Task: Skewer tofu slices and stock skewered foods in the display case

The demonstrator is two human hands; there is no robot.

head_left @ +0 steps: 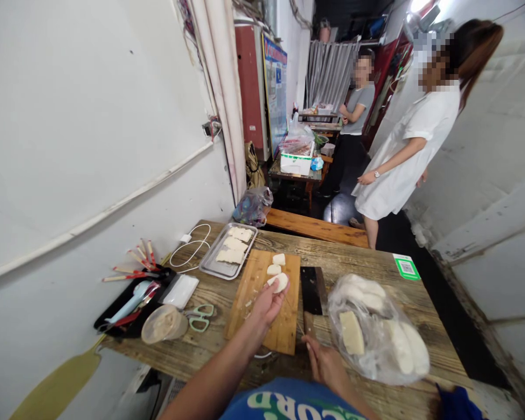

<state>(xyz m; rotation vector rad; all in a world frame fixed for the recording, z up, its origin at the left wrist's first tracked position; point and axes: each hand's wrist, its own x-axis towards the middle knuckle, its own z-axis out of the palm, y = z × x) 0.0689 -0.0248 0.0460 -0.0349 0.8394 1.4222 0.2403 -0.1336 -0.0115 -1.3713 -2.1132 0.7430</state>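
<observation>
Wooden and pale, the cutting board [262,303] lies in the middle of a rough plank table [376,262]. Over the board's far right part the left hand [266,303] is curled around a white bun piece [280,282], fingers closed on it from below. Two more white pieces [276,264] sit on the board just beyond that one. Along the board's right edge lies a cleaver [311,294], its dark blade flat on the table and its handle pointing back toward the person. The right hand [326,361] rests at the near end of that handle, touching it; whether the fingers are wrapped around it cannot be told. Right of the cleaver, well clear of the board, a clear plastic bag [378,332] holds more white buns. Beyond the board's far left corner stands a metal tray [227,251] with flat white slices. Left of the board lie green-handled scissors [200,317], a round lidded tub [163,324] and a black tray [129,306] of utensils. Far past the board, two people stand in the corridor.
</observation>
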